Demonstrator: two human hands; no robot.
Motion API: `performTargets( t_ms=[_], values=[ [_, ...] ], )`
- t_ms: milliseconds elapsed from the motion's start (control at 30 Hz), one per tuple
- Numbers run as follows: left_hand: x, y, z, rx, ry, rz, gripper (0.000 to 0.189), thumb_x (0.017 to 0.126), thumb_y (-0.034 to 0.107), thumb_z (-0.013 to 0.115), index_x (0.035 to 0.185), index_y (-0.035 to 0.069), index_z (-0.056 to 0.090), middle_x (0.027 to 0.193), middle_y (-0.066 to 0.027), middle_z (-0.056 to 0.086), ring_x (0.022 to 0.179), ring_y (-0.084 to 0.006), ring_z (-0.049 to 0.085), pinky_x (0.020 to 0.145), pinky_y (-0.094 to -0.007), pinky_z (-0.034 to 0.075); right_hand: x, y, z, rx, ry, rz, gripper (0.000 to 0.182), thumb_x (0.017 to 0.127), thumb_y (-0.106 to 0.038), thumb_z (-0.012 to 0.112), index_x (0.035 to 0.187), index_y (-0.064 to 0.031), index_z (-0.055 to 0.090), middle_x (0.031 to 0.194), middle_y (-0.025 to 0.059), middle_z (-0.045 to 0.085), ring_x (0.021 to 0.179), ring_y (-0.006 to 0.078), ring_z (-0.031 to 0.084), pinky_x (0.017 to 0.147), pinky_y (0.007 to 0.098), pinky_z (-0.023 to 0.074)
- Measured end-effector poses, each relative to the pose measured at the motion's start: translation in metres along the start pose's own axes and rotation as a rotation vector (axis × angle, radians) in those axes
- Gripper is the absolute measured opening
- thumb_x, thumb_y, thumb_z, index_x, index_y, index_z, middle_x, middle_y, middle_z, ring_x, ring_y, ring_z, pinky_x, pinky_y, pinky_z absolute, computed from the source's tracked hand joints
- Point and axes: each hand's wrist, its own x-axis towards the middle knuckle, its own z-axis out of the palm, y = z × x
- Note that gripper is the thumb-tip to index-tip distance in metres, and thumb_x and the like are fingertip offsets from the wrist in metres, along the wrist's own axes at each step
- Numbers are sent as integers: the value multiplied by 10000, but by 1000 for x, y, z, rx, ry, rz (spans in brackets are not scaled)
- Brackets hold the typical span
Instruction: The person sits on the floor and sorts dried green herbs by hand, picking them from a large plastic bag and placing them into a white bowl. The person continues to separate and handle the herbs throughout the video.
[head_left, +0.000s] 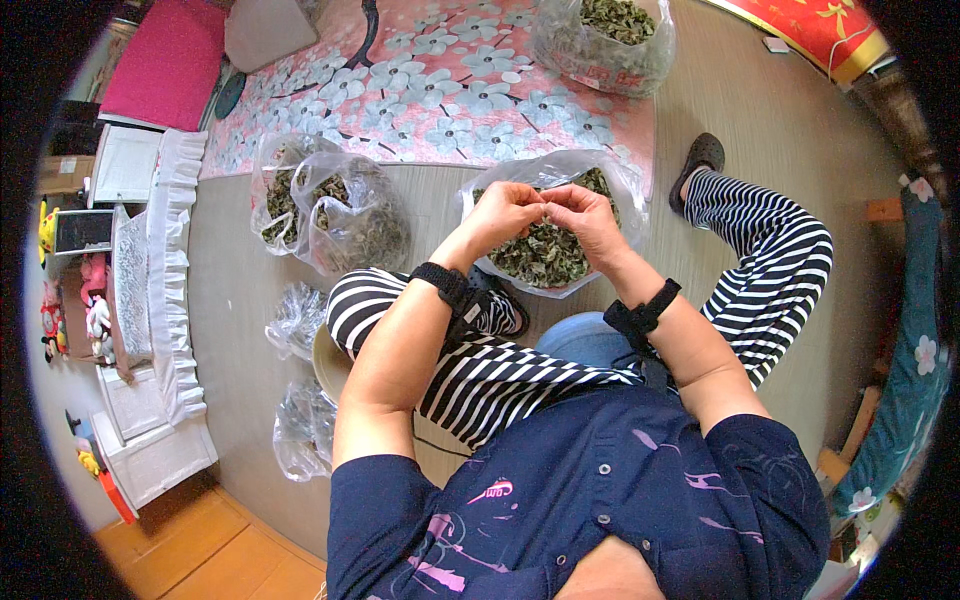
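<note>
My left hand (504, 208) and my right hand (586, 217) meet at the fingertips, thumbs and forefingers pinched together. Whatever may be between them is too small or hidden to tell. Directly below is an open clear plastic bag (634, 217) on the floor. Dried, crumpled green-brown leaves (540, 259) fill it, partly covered by my hands. Both of my wrists wear black bands.
Two more clear bags of leaves (352, 217) stand to the left, with crumpled plastic bags (300, 442) nearer me. A larger leaf bag (607, 56) rests on the floral mat (450, 97). My legs in striped trousers (780, 225) flank the middle bag; a blue stool (585, 337) is under me.
</note>
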Motion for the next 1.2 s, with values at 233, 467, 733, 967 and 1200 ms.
performTargets(
  t_ms=[233, 467, 733, 967, 1200],
  values=[
    [-6, 2, -1, -191, -7, -66, 208, 833, 167, 633, 983, 29, 593, 742, 6, 594, 549, -53, 494, 467, -200, 378, 4, 7, 4, 60, 69, -153, 30, 839, -41, 605, 860, -22, 615, 870, 32, 664, 787, 90, 596, 739, 230, 475],
    [-8, 3, -1, -47, -7, -31, 211, 842, 212, 622, 955, 34, 608, 747, -3, 607, 568, -58, 534, 472, -205, 398, -4, -14, 0, -690, 86, -274, 235, 775, -104, 646, 994, -86, 564, 786, 108, 642, 755, 206, 638, 713, 310, 479],
    [-3, -8, 0, 331, 67, 34, 206, 846, 186, 593, 863, -18, 605, 696, -48, 606, 575, -118, 572, 509, -277, 463, -9, -7, 12, -1027, -40, -588, 326, 762, -33, 579, 1070, -78, 483, 774, 107, 610, 772, 289, 599, 804, 394, 429],
    [1, -26, 5, 327, 152, 169, 177, 880, 159, 490, 848, -13, 518, 737, -160, 592, 644, -242, 590, 584, -354, 461, -8, -3, 20, -750, 38, -462, 240, 782, -25, 552, 1009, -29, 475, 809, 167, 621, 806, 342, 610, 739, 420, 471],
    [-6, -14, 5, 150, 200, 125, 192, 923, 186, 463, 836, 19, 496, 634, -42, 546, 560, -107, 528, 490, -261, 422, -6, -5, 22, -684, 86, -399, 223, 788, -25, 544, 998, -24, 468, 818, 182, 617, 807, 354, 616, 711, 411, 488]
  ],
)
